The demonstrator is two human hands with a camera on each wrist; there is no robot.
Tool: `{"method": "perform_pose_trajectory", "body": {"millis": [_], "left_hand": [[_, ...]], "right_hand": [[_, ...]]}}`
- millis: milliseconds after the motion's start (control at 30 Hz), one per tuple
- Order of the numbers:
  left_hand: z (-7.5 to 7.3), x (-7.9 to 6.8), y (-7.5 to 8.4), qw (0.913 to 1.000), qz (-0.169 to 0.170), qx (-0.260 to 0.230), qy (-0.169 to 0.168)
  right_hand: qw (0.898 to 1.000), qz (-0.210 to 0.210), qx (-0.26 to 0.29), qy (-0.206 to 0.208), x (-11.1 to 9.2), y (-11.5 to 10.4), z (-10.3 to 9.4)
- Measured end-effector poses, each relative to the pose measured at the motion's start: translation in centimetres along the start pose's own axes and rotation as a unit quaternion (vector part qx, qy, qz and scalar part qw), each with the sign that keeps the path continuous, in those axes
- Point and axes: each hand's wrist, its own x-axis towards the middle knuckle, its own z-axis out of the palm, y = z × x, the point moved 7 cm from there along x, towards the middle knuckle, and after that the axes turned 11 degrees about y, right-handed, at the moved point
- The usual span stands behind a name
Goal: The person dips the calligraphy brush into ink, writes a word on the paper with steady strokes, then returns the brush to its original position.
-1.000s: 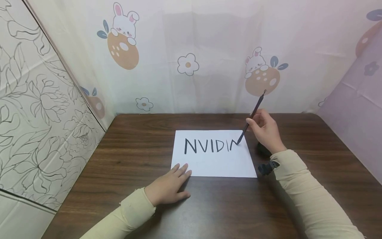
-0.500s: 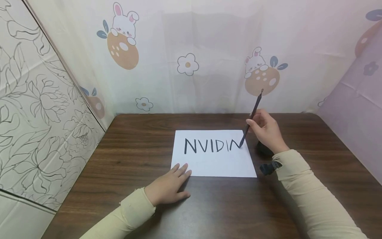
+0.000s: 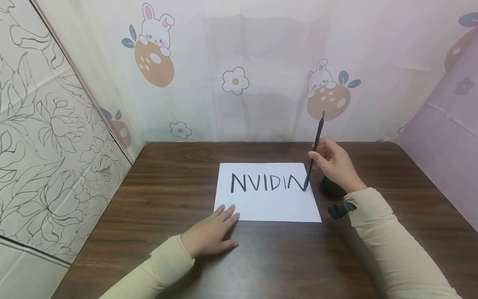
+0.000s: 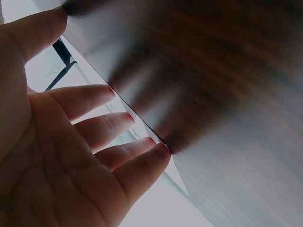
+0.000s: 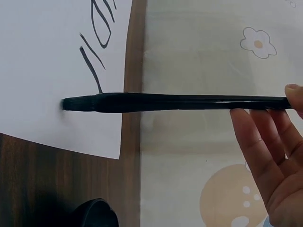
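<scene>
A sheet of white paper [image 3: 269, 207] lies on the table with "NVIDI" and part of another letter in black strokes. My left hand [image 3: 210, 234] rests with spread, straight fingers over the sheet's lower left corner; the left wrist view shows the fingertips [image 4: 154, 153] at the paper edge. Between thumb and fingers, my right hand [image 3: 336, 164] pinches a dark ink brush [image 3: 316, 139] with a small loop on its top end. The brush stands nearly upright, its black bristles [image 5: 78, 104] at the paper near the right edge, at the foot of a slanting stroke.
A dark round container [image 3: 331, 187] stands right of the paper, partly hidden by my right hand; its rim [image 5: 102, 210] shows in the right wrist view. The brown wooden table [image 3: 168, 187] ends at a printed curtain [image 3: 261, 116]. A patterned wall [image 3: 56, 124] borders the left.
My right hand has drawn the brush tip down and rightward, lengthening the black diagonal stroke. The brush has become more upright. My left hand and the paper have stayed put.
</scene>
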Motion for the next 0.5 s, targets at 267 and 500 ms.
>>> {"method": "perform_pose_trajectory", "body": {"millis": [267, 500], "left_hand": [[0.11, 0.0, -0.04, 1.0, -0.002, 0.003, -0.002], [0.21, 0.08, -0.08, 1.0, -0.001, 0.004, -0.004]], "right_hand": [[1.0, 0.0, 0.009, 0.029, 0.46, 0.02, -0.73], [0.997, 0.006, 0.047, 0.069, 0.87, 0.31, -0.76]]}}
